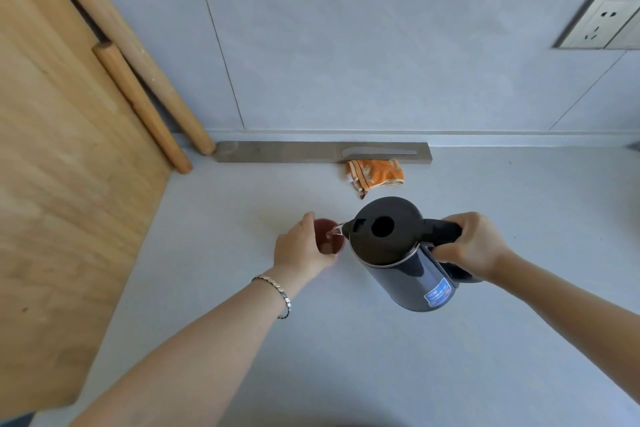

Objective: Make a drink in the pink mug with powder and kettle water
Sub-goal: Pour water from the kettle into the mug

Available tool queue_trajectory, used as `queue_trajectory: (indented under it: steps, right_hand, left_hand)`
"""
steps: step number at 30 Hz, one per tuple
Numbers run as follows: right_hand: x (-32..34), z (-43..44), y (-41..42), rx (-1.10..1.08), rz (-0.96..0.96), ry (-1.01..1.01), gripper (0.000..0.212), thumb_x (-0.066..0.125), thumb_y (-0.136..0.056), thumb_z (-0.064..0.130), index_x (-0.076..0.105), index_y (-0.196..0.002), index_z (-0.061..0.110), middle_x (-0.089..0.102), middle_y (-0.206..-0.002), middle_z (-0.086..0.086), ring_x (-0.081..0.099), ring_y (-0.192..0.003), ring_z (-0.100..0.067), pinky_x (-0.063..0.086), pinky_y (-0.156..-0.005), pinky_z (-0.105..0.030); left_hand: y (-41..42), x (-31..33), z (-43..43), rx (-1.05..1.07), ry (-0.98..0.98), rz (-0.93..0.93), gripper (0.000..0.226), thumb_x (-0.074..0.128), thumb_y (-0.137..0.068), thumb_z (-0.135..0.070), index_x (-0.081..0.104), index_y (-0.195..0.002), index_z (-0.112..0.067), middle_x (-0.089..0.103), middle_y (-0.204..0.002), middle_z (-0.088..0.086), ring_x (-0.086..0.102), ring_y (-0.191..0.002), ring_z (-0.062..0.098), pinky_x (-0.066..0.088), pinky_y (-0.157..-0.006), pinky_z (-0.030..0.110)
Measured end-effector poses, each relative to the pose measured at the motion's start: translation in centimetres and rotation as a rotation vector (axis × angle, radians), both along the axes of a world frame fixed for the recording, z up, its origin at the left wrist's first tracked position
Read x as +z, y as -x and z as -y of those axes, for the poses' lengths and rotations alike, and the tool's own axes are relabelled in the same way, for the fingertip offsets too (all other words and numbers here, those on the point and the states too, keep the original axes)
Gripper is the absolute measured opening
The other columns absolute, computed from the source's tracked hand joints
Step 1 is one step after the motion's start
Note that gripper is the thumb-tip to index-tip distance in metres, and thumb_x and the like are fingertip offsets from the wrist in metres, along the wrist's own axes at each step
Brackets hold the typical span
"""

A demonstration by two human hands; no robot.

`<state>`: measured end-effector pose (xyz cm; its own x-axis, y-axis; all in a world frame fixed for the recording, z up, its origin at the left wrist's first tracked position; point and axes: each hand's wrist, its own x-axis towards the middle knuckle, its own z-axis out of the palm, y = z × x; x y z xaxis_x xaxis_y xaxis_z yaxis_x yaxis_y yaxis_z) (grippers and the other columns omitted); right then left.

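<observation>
The pink mug stands on the white counter, with reddish liquid inside. My left hand wraps around its left side and hides most of its wall. My right hand grips the black handle of the dark blue kettle. The kettle is tilted to the left, its spout over the mug's rim. A thin stream of water runs from the spout into the mug. No powder container is in view.
A large wooden board and two wooden rolling pins lean against the wall at the left. A grey strip holding a knife lies along the back edge, with an orange cloth before it. A wall socket sits at upper right.
</observation>
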<state>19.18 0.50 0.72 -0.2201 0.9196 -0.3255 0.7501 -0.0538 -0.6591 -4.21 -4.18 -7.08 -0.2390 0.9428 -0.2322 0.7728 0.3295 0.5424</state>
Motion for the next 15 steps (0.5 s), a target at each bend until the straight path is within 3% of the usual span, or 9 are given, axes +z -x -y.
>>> queue_trajectory:
  steps: [2,5,11,15]
  right_hand:
    - [0.3,-0.1,-0.1,0.002,0.016,-0.004,0.023,0.063,-0.052,0.007,0.045,-0.043,0.016,0.040,-0.025,0.009,0.040,-0.040,-0.017,0.034,-0.046,-0.019]
    - [0.8,0.0,-0.2,-0.003,0.016,-0.015,0.015,0.056,-0.043,0.013,0.043,-0.040,0.018,0.039,-0.024,0.008,0.038,-0.038,-0.016,0.032,-0.045,-0.017]
    - [1.7,0.2,-0.3,0.006,0.012,-0.025,0.011,0.054,-0.043,0.015,0.043,-0.041,0.019,0.042,-0.024,0.010,0.039,-0.040,-0.015,0.029,-0.044,-0.018]
    - [1.9,0.4,-0.6,-0.001,0.012,-0.031,0.018,0.060,-0.047,0.012,0.045,-0.041,0.020,0.042,-0.025,0.008,0.040,-0.041,-0.016,0.031,-0.045,-0.019]
  left_hand:
    - [0.0,0.0,0.0,-0.008,-0.004,0.002,0.073,0.074,-0.066,-0.038,0.039,-0.125,-0.013,0.059,-0.123,0.006,0.058,-0.110,0.030,0.047,-0.094,0.040]
    - [0.1,-0.2,0.0,-0.015,-0.007,0.005,0.074,0.075,-0.066,-0.039,0.039,-0.125,-0.014,0.060,-0.122,0.006,0.058,-0.109,0.029,0.048,-0.094,0.043]
    - [0.2,-0.3,0.0,-0.028,-0.008,-0.009,0.076,0.076,-0.066,-0.039,0.038,-0.127,-0.014,0.058,-0.125,0.006,0.057,-0.111,0.029,0.048,-0.095,0.041]
    - [0.2,-0.4,0.0,-0.039,0.000,-0.004,0.078,0.075,-0.068,-0.039,0.036,-0.130,-0.013,0.057,-0.127,0.006,0.056,-0.114,0.028,0.047,-0.096,0.041]
